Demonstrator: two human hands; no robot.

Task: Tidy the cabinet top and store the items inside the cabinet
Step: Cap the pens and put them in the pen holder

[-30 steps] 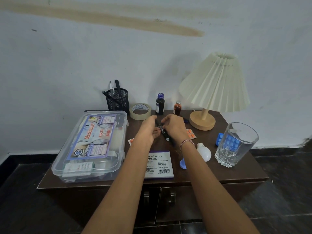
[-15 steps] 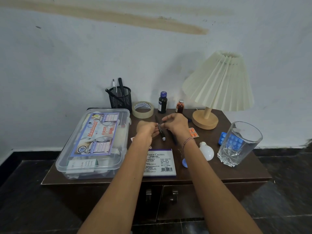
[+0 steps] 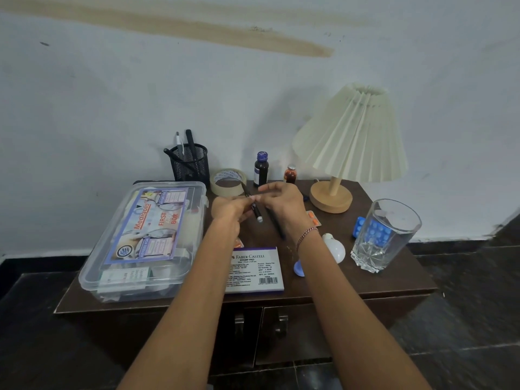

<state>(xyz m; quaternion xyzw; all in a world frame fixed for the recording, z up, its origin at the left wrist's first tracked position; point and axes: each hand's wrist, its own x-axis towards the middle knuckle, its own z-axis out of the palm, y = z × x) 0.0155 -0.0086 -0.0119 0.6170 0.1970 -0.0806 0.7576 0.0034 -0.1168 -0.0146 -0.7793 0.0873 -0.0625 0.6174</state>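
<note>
My left hand (image 3: 228, 212) grips black silver-tipped pen (image 3: 256, 211) above middle of dark brown wooden table (image 3: 323, 281); my right hand (image 3: 284, 205), fingers loosely spread, touches pen's upper barrel. Beige tape roll (image 3: 228, 187) just behind.

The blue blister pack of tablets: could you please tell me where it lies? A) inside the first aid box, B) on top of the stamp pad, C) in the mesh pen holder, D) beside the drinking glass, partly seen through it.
D: the blue blister pack lies on the cabinet top by the glass, its blue tablets showing through the clear wall.
</note>
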